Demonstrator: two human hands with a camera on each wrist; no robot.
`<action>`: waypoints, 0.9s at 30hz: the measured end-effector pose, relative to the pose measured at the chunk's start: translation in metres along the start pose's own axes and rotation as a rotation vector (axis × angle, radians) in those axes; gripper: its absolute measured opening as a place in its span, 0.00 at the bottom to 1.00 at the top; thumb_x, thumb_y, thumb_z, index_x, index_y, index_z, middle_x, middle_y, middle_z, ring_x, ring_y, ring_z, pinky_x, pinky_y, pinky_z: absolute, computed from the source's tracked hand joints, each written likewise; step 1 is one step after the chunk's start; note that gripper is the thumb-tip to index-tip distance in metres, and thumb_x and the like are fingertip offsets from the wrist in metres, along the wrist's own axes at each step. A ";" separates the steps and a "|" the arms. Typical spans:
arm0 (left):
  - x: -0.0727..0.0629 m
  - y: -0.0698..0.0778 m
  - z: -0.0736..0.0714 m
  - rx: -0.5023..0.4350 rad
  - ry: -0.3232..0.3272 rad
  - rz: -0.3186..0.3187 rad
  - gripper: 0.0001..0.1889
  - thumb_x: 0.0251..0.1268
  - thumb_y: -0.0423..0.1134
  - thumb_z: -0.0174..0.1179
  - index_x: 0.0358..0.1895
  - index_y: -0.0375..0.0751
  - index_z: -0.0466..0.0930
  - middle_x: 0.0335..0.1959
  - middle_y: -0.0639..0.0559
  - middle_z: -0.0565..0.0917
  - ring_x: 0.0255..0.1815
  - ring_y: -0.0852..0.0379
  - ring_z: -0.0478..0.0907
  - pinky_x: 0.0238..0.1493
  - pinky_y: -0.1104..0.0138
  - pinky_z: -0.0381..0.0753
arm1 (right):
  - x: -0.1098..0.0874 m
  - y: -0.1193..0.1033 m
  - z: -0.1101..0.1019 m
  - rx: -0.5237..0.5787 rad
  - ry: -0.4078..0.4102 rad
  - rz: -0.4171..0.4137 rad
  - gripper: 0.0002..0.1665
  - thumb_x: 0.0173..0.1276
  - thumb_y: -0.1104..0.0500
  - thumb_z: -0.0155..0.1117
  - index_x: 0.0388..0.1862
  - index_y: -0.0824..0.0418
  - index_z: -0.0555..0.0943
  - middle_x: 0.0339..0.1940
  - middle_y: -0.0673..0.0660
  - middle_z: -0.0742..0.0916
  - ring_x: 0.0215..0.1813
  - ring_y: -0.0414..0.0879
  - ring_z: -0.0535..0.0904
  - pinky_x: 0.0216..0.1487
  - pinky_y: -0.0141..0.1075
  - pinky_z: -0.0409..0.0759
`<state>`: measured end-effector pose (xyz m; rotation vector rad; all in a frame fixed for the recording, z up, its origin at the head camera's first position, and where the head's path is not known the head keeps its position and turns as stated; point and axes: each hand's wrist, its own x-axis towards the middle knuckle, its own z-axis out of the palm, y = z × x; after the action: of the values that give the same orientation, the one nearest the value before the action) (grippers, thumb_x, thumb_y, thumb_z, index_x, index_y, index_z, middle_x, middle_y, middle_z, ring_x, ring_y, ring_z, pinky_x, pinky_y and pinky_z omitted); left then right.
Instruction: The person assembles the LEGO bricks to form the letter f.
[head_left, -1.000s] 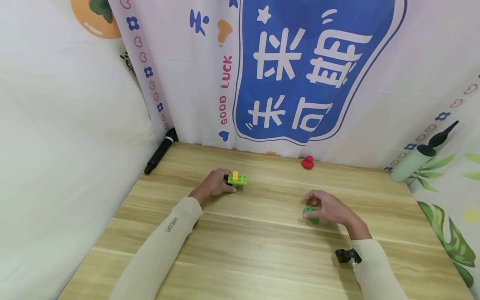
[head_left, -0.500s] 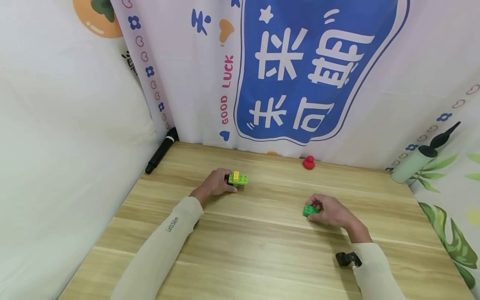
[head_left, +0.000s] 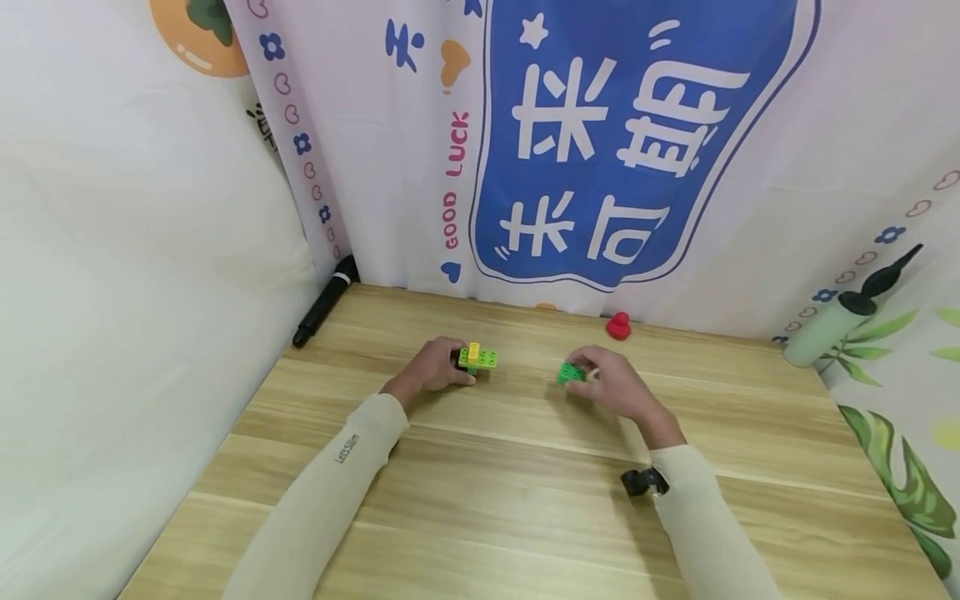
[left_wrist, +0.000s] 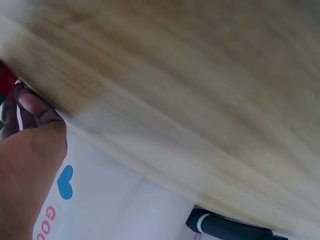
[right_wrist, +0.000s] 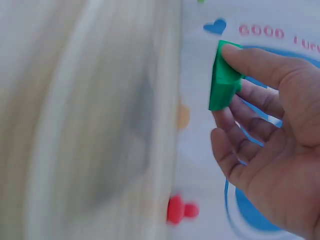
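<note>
In the head view my left hand (head_left: 437, 367) grips a small stack of toy building bricks near the table's left-centre. On top of that stack are a lime green brick (head_left: 489, 359) and a yellow brick (head_left: 474, 351), with darker green below. At the left edge of the left wrist view a red brick (left_wrist: 6, 80) shows by the fingertips; most of the stack is out of that view. My right hand (head_left: 617, 385) pinches a green building brick (right_wrist: 225, 82) between thumb and fingers, held above the table to the right of the stack.
A red knobbed piece (head_left: 618, 326) stands at the table's back edge. At the back left lies a black cylinder with a white band (head_left: 324, 304). A pale green cylinder with a black tip (head_left: 825, 329) is at the back right. Printed cloth (head_left: 390, 167) hangs behind.
My right hand has closed its fingers on the green brick, lifted it off the table and carried it left and away from me, toward the stack. The left hand has stayed in place.
</note>
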<state>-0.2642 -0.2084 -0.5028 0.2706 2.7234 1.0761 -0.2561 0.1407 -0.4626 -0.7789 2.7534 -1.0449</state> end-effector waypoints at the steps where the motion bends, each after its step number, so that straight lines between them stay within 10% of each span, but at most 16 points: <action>1: 0.000 0.000 0.000 0.001 0.001 0.001 0.22 0.64 0.40 0.79 0.58 0.37 0.85 0.51 0.45 0.89 0.48 0.53 0.79 0.57 0.58 0.80 | 0.007 -0.007 0.003 0.001 0.011 -0.018 0.21 0.69 0.62 0.78 0.58 0.66 0.85 0.49 0.61 0.90 0.52 0.54 0.85 0.59 0.54 0.85; 13: -0.002 0.000 -0.002 0.011 0.019 0.053 0.16 0.63 0.40 0.80 0.49 0.38 0.87 0.43 0.48 0.88 0.41 0.56 0.78 0.49 0.63 0.79 | 0.076 -0.073 0.044 0.067 0.040 -0.097 0.23 0.70 0.58 0.79 0.62 0.61 0.87 0.53 0.59 0.91 0.54 0.54 0.85 0.61 0.55 0.84; 27: -0.001 0.001 -0.001 0.019 0.040 0.070 0.13 0.60 0.39 0.81 0.40 0.40 0.86 0.35 0.50 0.85 0.37 0.57 0.76 0.43 0.66 0.74 | 0.094 -0.084 0.065 -0.024 0.018 -0.144 0.22 0.68 0.57 0.80 0.59 0.60 0.89 0.50 0.57 0.90 0.50 0.51 0.86 0.57 0.49 0.86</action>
<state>-0.2630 -0.2088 -0.5011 0.3536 2.7804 1.0856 -0.2849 0.0022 -0.4499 -0.9886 2.7642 -1.0495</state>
